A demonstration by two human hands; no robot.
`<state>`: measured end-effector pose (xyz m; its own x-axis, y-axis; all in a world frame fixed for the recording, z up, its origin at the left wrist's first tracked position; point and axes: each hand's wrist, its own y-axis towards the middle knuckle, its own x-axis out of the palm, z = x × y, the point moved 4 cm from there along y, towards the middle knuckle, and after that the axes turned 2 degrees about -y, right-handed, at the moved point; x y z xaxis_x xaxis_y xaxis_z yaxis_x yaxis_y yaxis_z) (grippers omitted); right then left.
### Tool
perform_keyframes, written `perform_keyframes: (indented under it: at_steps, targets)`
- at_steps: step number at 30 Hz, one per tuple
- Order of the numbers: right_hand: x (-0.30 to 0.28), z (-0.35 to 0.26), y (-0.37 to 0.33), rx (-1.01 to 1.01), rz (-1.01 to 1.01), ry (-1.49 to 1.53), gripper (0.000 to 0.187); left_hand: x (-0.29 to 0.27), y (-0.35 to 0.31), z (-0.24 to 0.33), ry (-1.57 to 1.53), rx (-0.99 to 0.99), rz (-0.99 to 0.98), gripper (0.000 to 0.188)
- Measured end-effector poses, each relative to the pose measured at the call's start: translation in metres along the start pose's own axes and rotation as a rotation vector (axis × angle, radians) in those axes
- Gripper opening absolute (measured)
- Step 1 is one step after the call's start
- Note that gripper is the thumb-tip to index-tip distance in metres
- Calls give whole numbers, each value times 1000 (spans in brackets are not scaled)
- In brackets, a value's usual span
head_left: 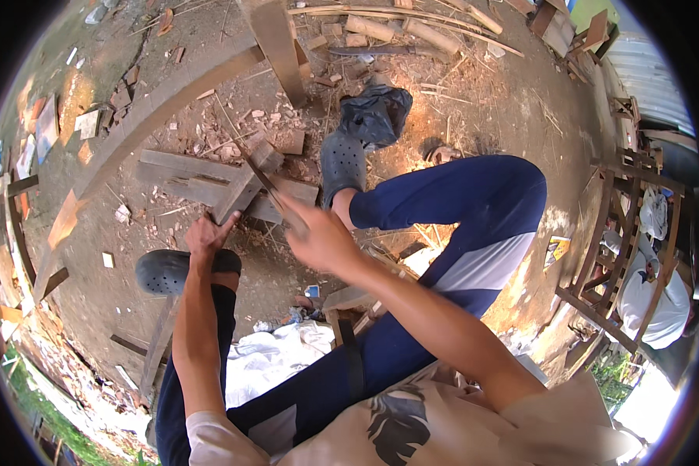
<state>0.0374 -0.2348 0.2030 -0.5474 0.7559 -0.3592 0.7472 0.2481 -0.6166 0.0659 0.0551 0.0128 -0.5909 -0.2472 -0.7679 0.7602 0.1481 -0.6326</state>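
Observation:
My left hand (208, 233) grips the lower end of a short wooden block (238, 199), fingers closed round it. The block rests tilted on flat grey planks (186, 172) on the ground. My right hand (318, 239) is closed round the handle of a long-bladed knife (262, 177), slightly smeared by motion. Its narrow dark blade points up and left, passing in front of the block in this view; whether it touches the wood I cannot tell. Wood chips (268, 120) lie scattered around the planks.
A wooden beam frame (171, 89) stands close beyond the planks. My shoe (343, 159) and a black plastic bag (377, 113) are right of them. Bamboo pieces (369, 29) lie at the back, a white sack (279, 353) near me, a wooden rack (598, 260) far right.

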Motion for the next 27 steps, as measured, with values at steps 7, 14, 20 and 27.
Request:
perform_keyframes:
  at_steps: [7,14,20,27]
  targets:
    - [-12,10,-71,-293,166,78,74,-9,-3,3,47,7,5,98]
    - [3,4,54,45,-7,99,67,-5,7,9,-1,23,22,100]
    - [-2,13,-43,-239,150,52,74,1,-1,-5,-33,-13,0,111]
    - [14,10,15,-98,134,-63,69,9,-11,-8,-81,-6,53,109]
